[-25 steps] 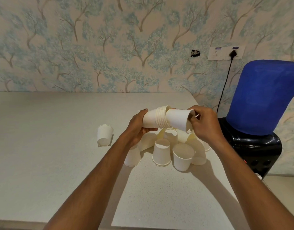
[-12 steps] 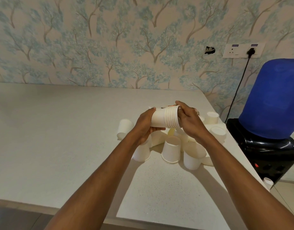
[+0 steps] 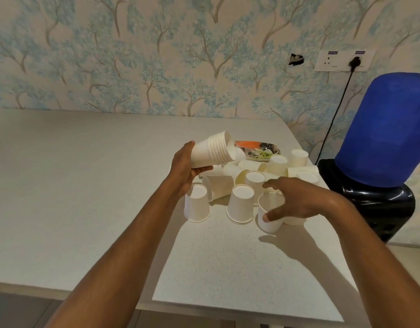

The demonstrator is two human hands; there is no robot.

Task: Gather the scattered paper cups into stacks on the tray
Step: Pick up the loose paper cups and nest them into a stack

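My left hand (image 3: 184, 168) grips a nested stack of white paper cups (image 3: 212, 153), held tilted above the table with the open end toward the right. My right hand (image 3: 296, 201) is down on an upright cup (image 3: 267, 221), thumb on its near side and fingers curled over its rim. Several loose cups stand upside down or lie on their sides around it, such as one inverted cup (image 3: 196, 207) and another (image 3: 241, 204). The patterned tray (image 3: 263, 151) lies behind the pile, partly hidden by the stack.
A white table (image 3: 74, 185) stretches wide to the left. Off its right edge stands a black water dispenser (image 3: 379, 204) under a blue cover (image 3: 384, 129), with a cable running up to a wall socket (image 3: 344, 60).
My right hand let go of the stack's open end and dropped to an upright cup near the front of the pile. My left hand keeps holding the stack, now tilted up.
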